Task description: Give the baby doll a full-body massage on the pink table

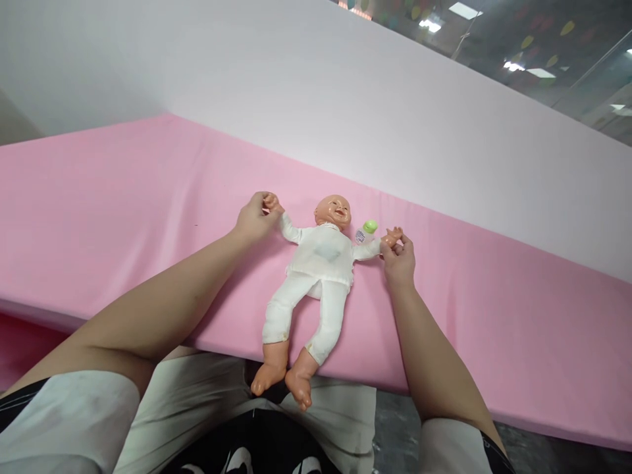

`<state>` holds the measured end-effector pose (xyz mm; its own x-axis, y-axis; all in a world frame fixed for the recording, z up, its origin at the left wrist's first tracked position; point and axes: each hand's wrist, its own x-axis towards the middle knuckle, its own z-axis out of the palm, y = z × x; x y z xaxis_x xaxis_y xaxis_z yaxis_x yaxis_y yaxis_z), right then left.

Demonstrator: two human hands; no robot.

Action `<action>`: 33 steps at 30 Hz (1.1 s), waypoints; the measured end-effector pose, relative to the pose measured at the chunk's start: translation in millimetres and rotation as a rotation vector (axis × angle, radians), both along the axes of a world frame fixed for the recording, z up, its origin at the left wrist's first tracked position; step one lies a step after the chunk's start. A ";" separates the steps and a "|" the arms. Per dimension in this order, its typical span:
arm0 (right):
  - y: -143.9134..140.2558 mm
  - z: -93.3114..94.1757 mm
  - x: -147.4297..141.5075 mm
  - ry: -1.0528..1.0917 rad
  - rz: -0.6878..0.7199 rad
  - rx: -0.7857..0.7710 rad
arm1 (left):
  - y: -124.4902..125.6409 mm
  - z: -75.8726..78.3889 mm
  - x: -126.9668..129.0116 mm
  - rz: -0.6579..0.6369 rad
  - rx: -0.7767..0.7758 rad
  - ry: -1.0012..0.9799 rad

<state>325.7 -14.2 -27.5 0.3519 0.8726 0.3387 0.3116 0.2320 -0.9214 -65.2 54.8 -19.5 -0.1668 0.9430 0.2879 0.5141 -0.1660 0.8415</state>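
Observation:
A baby doll [323,253] with a white cloth body and plastic head, hands and feet lies face up on the pink padded surface [162,250]. Its arms are spread to both sides, and its feet hang over the front edge toward me. My left hand [255,217] is closed around the doll's hand on the left. On the other side, my right hand [399,262] pinches the doll's other hand at the wrist. Close to the doll's right-side arm lies a small clear bottle [365,232] with a green cap and a printed label.
Behind the pink surface rises a plain white wall [276,85]. Above it on the right is a glass pane [523,52] with leaf shapes and light reflections. My legs are against the front edge, over a dark floor [399,428].

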 end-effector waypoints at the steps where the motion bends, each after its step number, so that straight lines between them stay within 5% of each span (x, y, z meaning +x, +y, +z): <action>1: 5.0 -3.8 8.2 0.060 -0.008 -0.033 | 7.7 -5.1 -6.2 0.057 -0.041 -0.009; 5: 20.1 -20.4 31.3 0.154 -0.033 -0.187 | 24.7 -18.4 -21.3 0.104 -0.188 0.077; 9: 23.5 -25.6 39.5 -0.086 -0.105 -0.283 | 22.5 -16.5 -19.0 0.087 -0.182 0.261; 15: 20.0 -19.1 41.1 -0.351 -0.170 -0.363 | -2.2 -18.3 -7.1 -0.016 0.179 0.602; 24: 20.0 -13.8 37.8 -0.343 -0.260 -0.375 | -83.9 -10.9 30.3 -0.800 0.773 0.620; 33: 19.0 -13.6 23.2 0.028 -0.180 -0.139 | -120.8 5.4 47.4 -1.129 0.809 0.642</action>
